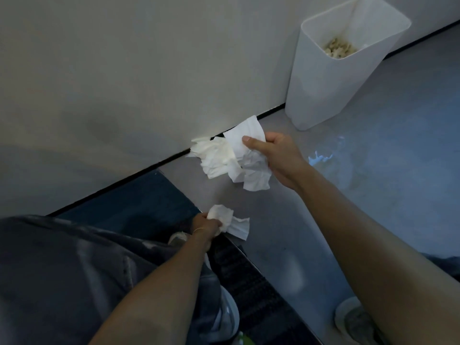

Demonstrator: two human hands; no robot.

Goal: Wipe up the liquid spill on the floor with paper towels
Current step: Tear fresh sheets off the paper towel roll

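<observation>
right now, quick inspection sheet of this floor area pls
surface: grey floor, shiny wet patch beside the right hand
job's things: bunch of paper towels and crumpled towel, both in hand
clutter: white bin with scraps inside; black ribbed mat
hands: right hand grips the bunch; left hand grips the crumpled towel
cables: nothing seen
surroundings: pale wall, shoe

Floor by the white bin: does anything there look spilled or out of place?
Yes. A wet patch glints on the grey floor in front of the white bin, right of the right hand. It shines unlike the dull floor around it. The paper towels in that hand do not touch it.
</observation>
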